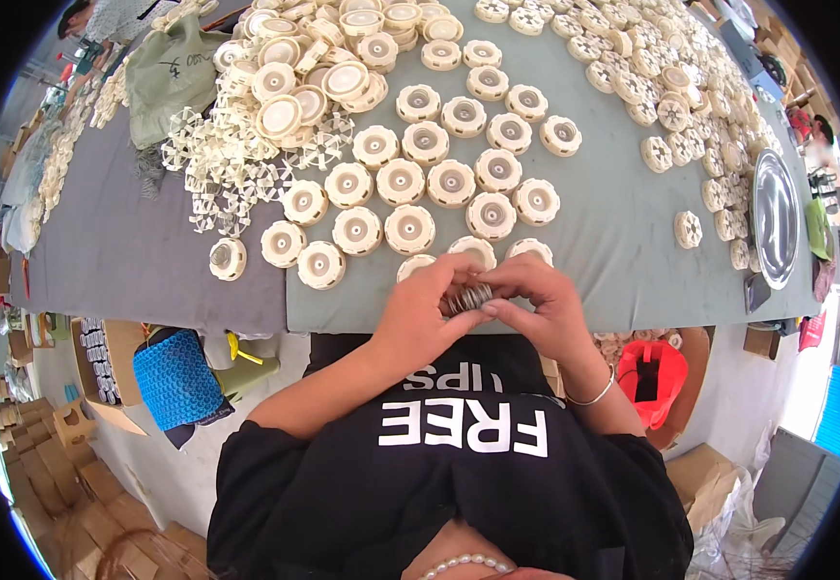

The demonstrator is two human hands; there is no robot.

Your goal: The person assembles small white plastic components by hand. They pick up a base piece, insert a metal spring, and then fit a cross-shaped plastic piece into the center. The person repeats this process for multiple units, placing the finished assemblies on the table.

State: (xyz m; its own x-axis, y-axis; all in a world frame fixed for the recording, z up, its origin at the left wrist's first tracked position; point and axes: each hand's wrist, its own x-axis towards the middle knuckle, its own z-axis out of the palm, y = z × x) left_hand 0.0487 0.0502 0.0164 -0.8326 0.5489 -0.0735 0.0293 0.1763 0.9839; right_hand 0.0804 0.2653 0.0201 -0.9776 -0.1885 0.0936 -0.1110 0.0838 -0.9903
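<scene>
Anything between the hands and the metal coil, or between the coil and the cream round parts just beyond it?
Nothing visible separates the left hand or right hand from the metal coil: both touch it. Toward the nearest cream round parts, only the hands' own fingers show in between.

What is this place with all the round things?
It looks like a workshop or factory: lots of round cream parts sit on a cloth-covered table, pronged pieces lie heaped beside them, and cardboard boxes are piled nearby.

Ridged metal stack (pixel 469 299), silvery, held sideways
</scene>
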